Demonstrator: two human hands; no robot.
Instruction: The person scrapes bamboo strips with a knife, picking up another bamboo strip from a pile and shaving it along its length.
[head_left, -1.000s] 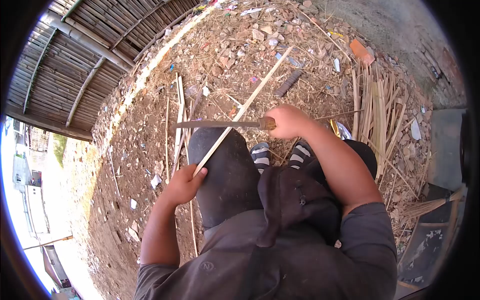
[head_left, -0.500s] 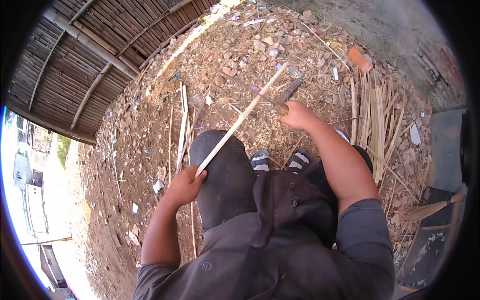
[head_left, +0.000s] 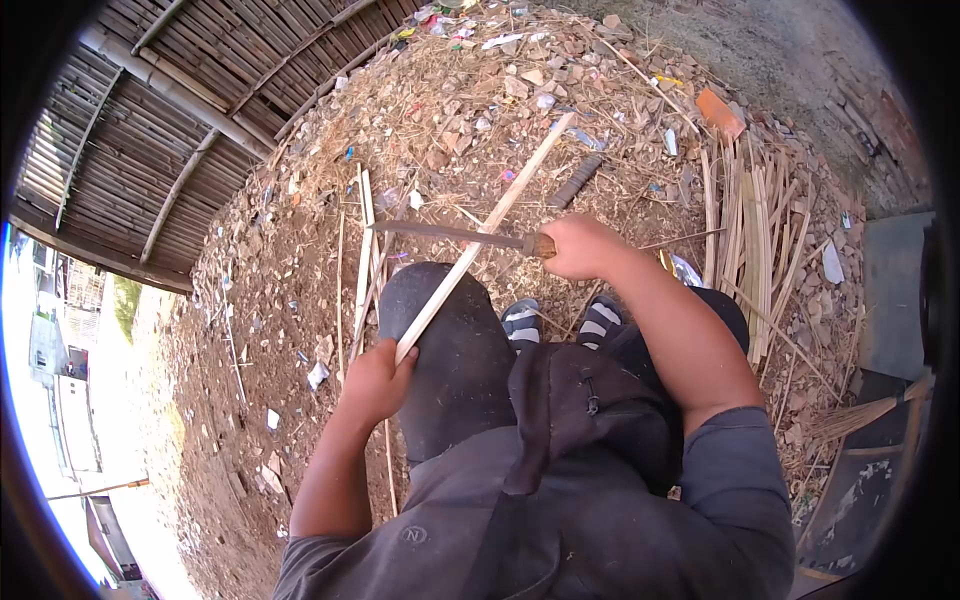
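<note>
My left hand (head_left: 379, 380) is closed round the lower end of a pale bamboo strip (head_left: 520, 183), which slants up and away to the right over my left knee. In my right hand (head_left: 583, 247) is the wooden handle of a knife (head_left: 437, 231) with a long, dark blade. The blade points left and crosses the strip around its middle, its tip reaching past the strip's left side. Beyond my right hand a dark, ridged rod-like piece (head_left: 577, 181) lies on the ground.
Split bamboo strips (head_left: 757, 240) lie heaped at the right, near an orange brick (head_left: 720, 115). More strips (head_left: 364, 245) lie left of my knee. A straw broom (head_left: 862, 415) is at far right, a bamboo wall (head_left: 150, 140) at upper left. Rubble and litter cover the ground.
The knife has come down along the strip towards me, and its blade has swung from slanting to nearly level. My left hand stays at the strip's lower end, the strip slightly more upright.
</note>
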